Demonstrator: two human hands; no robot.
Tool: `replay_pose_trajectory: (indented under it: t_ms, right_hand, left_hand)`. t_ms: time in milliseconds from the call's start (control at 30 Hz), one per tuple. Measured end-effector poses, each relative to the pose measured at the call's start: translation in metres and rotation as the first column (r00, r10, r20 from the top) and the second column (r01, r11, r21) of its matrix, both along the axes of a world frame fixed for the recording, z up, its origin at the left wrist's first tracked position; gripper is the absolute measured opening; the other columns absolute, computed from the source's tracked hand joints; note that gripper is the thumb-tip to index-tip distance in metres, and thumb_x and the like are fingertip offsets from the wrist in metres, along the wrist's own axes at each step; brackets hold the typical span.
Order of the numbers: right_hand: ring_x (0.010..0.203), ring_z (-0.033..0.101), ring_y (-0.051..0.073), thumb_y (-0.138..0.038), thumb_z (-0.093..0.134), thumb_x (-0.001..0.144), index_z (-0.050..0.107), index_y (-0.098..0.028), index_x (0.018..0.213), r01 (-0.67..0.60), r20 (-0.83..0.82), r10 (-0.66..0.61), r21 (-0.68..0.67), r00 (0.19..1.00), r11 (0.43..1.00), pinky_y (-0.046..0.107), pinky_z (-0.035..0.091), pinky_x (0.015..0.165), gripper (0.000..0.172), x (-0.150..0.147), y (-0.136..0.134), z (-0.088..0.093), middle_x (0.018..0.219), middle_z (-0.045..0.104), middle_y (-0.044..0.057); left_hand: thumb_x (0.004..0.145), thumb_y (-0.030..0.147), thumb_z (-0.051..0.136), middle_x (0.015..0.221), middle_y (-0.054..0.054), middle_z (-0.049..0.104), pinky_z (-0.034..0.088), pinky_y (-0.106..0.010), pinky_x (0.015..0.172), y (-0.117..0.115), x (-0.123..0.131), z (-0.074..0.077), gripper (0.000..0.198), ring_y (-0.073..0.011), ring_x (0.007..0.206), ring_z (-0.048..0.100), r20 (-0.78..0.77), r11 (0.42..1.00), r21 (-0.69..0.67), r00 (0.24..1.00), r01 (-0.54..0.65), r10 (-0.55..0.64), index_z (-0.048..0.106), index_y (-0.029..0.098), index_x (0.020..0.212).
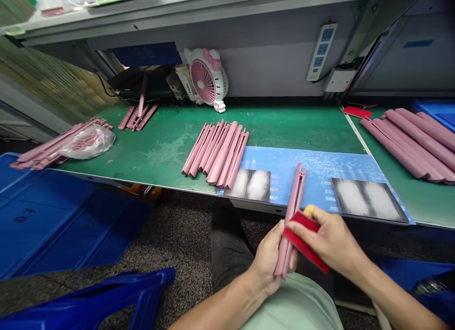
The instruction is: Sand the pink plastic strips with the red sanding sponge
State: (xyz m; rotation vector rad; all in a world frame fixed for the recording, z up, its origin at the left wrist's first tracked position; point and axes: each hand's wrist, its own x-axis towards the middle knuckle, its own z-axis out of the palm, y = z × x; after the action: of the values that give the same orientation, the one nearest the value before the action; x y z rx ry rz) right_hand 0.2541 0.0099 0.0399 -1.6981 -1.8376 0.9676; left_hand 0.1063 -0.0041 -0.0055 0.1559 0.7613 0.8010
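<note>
My left hand (268, 259) is closed around the lower part of a long pink plastic piece (292, 202), which has a groove down its length and small notches at its far end. In my right hand (332, 237) is a flat red pad (305, 237), pinched under the thumb and lying against or just beside the piece; I cannot tell if they touch. A yellow cover (309, 210) sits on one right fingertip. The pink piece tilts up over the edge of a blue mat (284, 166) on the green workbench (156, 150).
Pink pieces lie in a row (216, 155) left of the mat, with a larger pile (408, 140) at right. Dark-and-white worn pads (368, 200) lie on the mat. A fan (206, 79), a power strip (322, 50), a plastic bag (90, 140) and a blue stool (106, 297) are around.
</note>
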Motion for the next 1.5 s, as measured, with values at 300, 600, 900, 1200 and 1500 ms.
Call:
replay_pose_trajectory:
  t_ms: [300, 600, 900, 1200, 1500]
  right_hand:
    - [0.05, 0.053, 0.015, -0.057, 0.062, 0.09, 0.051, -0.024, 0.068, -0.072, 0.079, 0.068, 0.049, 0.995, 0.996, 0.027, 0.038, 0.052, 0.041, -0.012, -0.001, 0.005, 0.055, 0.06, -0.004]
    - [0.052, 0.054, 0.016, -0.064, 0.061, 0.089, 0.047, -0.025, 0.068, -0.05, 0.184, 0.028, 0.113, 0.982, 0.992, 0.028, 0.035, 0.053, 0.046, 0.008, 0.059, -0.001, 0.055, 0.058, -0.004]
    - [0.045, 0.047, 0.015, -0.061, 0.076, 0.074, 0.049, -0.025, 0.058, 0.062, 0.194, -0.104, 0.213, 0.975, 0.975, 0.028, 0.028, 0.048, 0.048, 0.038, 0.146, 0.008, 0.046, 0.051, -0.005]
    - [0.057, 0.06, 0.017, -0.062, 0.056, 0.091, 0.055, -0.022, 0.079, 0.298, -0.127, -0.274, 0.256, 0.953, 0.92, 0.027, 0.047, 0.053, 0.042, 0.025, 0.069, 0.014, 0.066, 0.065, 0.001]
    - [0.044, 0.054, 0.014, -0.055, 0.083, 0.073, 0.059, -0.023, 0.062, 0.189, -0.152, -0.158, 0.226, 0.976, 0.956, 0.025, 0.048, 0.045, 0.042, -0.007, -0.053, -0.037, 0.052, 0.062, -0.002]
  left_hand:
    - [0.087, 0.064, 0.063, 0.044, 0.004, 0.053, 0.027, -0.021, 0.043, -0.005, -0.011, 0.011, 0.05, -0.0082, 0.036, 0.041, -0.049, 0.999, -0.036, 0.998, -0.03, 0.028, 0.063, 0.015, 0.079]
    - [0.094, 0.063, 0.054, 0.043, 0.004, 0.05, 0.023, -0.021, 0.04, -0.017, -0.024, 0.007, 0.05, -0.0074, 0.034, 0.036, -0.072, 0.999, 0.025, 0.997, 0.02, -0.018, 0.064, 0.015, 0.088]
    - [0.095, 0.065, 0.05, 0.042, 0.004, 0.05, 0.025, -0.022, 0.037, -0.017, -0.032, -0.001, 0.055, -0.0078, 0.032, 0.034, -0.039, 0.982, 0.162, 0.995, 0.093, -0.088, 0.066, 0.013, 0.097]
    - [0.091, 0.066, 0.059, 0.049, 0.005, 0.05, 0.025, -0.02, 0.039, 0.011, -0.011, 0.01, 0.051, -0.0082, 0.038, 0.041, -0.157, 0.973, 0.223, 0.987, 0.056, -0.021, 0.061, 0.016, 0.09]
    - [0.084, 0.074, 0.061, 0.051, 0.006, 0.049, 0.027, -0.021, 0.045, 0.017, 0.004, 0.008, 0.06, -0.0065, 0.043, 0.039, -0.151, 0.979, 0.204, 0.988, -0.003, 0.034, 0.06, 0.014, 0.088]
